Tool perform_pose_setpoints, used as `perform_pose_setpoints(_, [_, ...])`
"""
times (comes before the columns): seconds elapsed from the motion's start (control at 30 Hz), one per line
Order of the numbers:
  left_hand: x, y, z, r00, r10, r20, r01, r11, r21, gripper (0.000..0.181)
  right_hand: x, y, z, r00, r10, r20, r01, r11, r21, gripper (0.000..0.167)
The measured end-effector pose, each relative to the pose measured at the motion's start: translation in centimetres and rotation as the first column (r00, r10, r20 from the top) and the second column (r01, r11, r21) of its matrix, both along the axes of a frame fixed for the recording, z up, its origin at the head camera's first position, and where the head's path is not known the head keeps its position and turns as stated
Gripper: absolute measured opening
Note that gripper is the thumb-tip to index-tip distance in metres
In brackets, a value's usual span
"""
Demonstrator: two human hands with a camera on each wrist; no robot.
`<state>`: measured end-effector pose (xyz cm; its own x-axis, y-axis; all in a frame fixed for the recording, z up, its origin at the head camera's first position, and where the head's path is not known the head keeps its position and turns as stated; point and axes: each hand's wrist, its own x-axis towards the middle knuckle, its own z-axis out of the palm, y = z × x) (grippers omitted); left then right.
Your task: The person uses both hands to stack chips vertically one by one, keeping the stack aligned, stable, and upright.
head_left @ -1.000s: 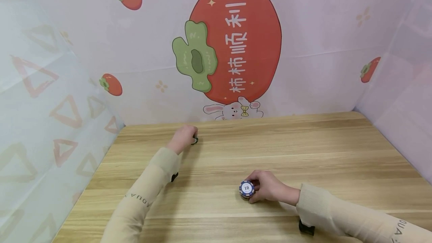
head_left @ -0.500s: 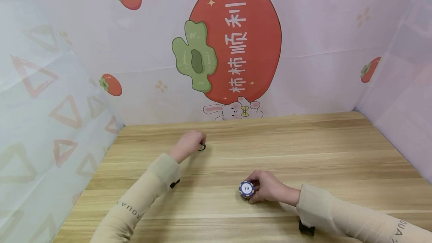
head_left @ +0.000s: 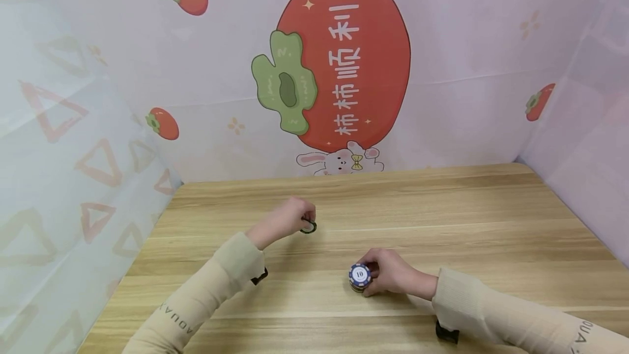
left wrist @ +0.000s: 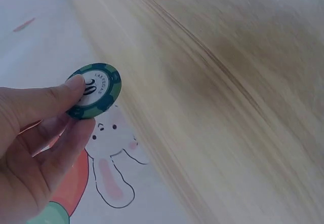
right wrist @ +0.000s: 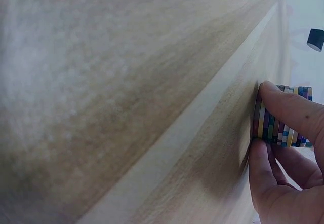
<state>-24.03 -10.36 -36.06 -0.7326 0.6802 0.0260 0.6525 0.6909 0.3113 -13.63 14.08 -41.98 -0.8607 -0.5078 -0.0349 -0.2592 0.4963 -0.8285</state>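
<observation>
A green poker chip (left wrist: 96, 89) with a white centre is pinched between the thumb and fingers of my left hand (head_left: 290, 220), held above the table toward its far side. In the left wrist view "LAS VEGAS" and part of a number show on it, the thumb covering the rest. My right hand (head_left: 393, 273) grips a stack of poker chips (head_left: 360, 276) standing on the table. On top lies a blue and white chip marked 10. The right wrist view shows many coloured edges in the stack (right wrist: 283, 117), with thumb and fingers on opposite sides.
The wooden table (head_left: 442, 217) reaches back to a wall cloth (head_left: 452, 113) printed with persimmons and a rabbit. Cloth panels also close off the left and right sides. A black band part (head_left: 447, 333) sits under the right sleeve's cuff.
My left hand has moved right and nearer with the green chip, toward the stack. The right hand and the stack have stayed in place.
</observation>
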Motion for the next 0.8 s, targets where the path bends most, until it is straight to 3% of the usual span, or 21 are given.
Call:
perform_pose_setpoints(0.23, [0.5, 0.6, 0.5, 0.989, -0.031, 0.144, 0.018, 0.996, 0.091, 0.012, -0.1, 0.0, -0.1, 1.0, -0.005, 0.008, 0.005, 1.0, -0.002, 0.047])
perform_pose_setpoints(0.4, [0.8, 1.0, 0.5, 0.969, -0.022, 0.245, -0.007, 0.993, 0.118, 0.011, -0.1, 0.0, 0.1, 1.0, -0.003, 0.014, 0.003, 1.0, 0.004, 0.046])
perform_pose_setpoints(0.57, [1.2, 1.3, 0.3, 0.938, -0.029, 0.344, -0.034, 0.984, 0.177, 0.01, -0.1, 0.0, 0.1, 1.0, -0.004, 0.01, 0.004, 1.0, 0.016, 0.047])
perform_pose_setpoints(0.8, [2.2, 1.8, 0.2, 0.871, -0.005, 0.491, -0.126, 0.964, 0.234, 0.01, -0.2, 0.0, -0.1, 1.0, 0.001, 0.012, -0.002, 1.0, 0.022, 0.046])
